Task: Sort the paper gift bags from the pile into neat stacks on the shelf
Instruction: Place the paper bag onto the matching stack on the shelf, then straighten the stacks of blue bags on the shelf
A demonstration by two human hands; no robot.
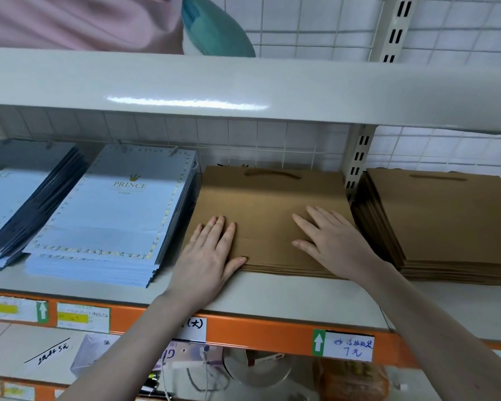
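Both hands lie flat, fingers straight and gripping nothing, on top of the middle stack of brown paper bags (pixel 266 215). The left hand (pixel 209 256) presses the stack's front-left corner, thumb along the front edge; the right hand (pixel 330 238) presses the top bag further right, fingers spread toward the back of the shelf (pixel 287 296).

Four stacks of flat bags sit on this shelf. Two are brown: the one under the hands, and a second brown stack (pixel 446 224) just beside it on the right, past the slotted upright post (pixel 359 160). Both brown stacks lie with their handles toward the wire grid back wall (pixel 243 137), and their long side runs left to right. Two are pale blue: a blue stack (pixel 113 215) marked PRINCE touches the middle stack's left side, its long axis running front to back and tilted rightward, and another blue stack (pixel 0 204) lies at the far left, partly cut off.

Handwritten price labels (pixel 347 345) hang on the orange shelf edge (pixel 258 331).
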